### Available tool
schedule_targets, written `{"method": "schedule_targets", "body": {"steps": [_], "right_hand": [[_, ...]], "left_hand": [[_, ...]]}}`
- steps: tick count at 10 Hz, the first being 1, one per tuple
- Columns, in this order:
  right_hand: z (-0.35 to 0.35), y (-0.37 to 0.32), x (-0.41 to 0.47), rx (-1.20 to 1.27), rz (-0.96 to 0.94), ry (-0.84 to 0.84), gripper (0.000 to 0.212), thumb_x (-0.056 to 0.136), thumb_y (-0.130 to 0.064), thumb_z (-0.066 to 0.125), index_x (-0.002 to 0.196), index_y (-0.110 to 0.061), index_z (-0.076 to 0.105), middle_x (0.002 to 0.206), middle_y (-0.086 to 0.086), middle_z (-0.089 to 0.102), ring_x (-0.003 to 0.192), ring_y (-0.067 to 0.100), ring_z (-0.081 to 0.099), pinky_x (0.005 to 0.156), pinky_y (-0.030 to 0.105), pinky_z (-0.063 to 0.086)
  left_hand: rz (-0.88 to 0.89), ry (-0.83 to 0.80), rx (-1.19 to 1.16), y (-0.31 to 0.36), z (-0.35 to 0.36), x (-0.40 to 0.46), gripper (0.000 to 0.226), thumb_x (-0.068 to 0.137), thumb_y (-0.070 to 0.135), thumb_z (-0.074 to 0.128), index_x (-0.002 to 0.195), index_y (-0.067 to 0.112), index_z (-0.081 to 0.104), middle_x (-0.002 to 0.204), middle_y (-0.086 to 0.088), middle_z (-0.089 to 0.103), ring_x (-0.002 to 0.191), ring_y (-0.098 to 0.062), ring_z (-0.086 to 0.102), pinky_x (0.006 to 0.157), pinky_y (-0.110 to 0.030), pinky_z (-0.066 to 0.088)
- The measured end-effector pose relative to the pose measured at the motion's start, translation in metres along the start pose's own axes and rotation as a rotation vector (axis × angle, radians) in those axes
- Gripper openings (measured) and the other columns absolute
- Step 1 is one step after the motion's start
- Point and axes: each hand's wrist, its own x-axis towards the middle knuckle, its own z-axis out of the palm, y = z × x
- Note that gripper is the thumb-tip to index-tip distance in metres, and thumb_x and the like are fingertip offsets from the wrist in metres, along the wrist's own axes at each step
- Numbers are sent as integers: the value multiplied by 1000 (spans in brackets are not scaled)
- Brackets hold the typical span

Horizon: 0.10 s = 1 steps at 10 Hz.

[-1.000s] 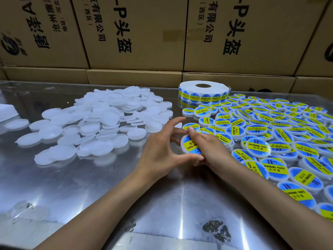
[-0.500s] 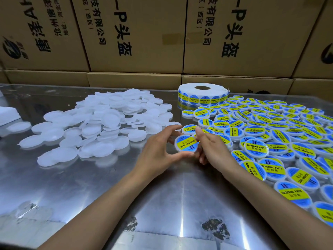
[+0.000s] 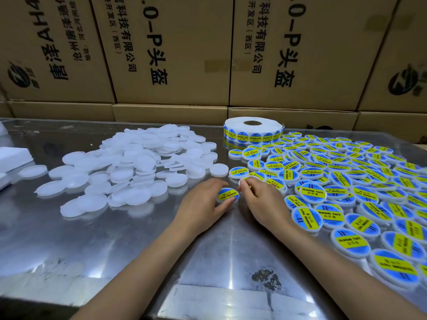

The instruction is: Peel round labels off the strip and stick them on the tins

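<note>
Left hand point(image 3: 203, 202) is gripping one labelled tin point(image 3: 228, 194) | right hand point(image 3: 261, 197) is curling, hold unclear | one label roll point(image 3: 253, 130) is sitting at worktop's point(image 3: 115, 239) far edge

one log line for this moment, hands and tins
left hand: holds labelled tin | right hand: fingertips at tin's edge, grip unclear | label roll: on table, behind | plain tins: left pile

"SOLDERING PASTE" is showing in black on the yellow bands of the labelled tins point(image 3: 313, 192) filling the tabletop's right side and on the label roll point(image 3: 253, 130) near its far edge. The cardboard cartons point(image 3: 175, 49) behind are carrying "-P头盔" and "科技有限公司".
</note>
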Motion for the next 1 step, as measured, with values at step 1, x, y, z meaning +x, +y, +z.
{"method": "schedule_targets", "body": {"steps": [1], "right_hand": [[-17,-13,-11,184,-3,85,22,97,-28,48,88,-17,65,62,-5,60,68,18,56,64,33,42]], "left_hand": [[40,92,15,8,-5,-12,24,91,37,55,109,22,61,109,9,61,101,-12,55,74,-26,42]]}}
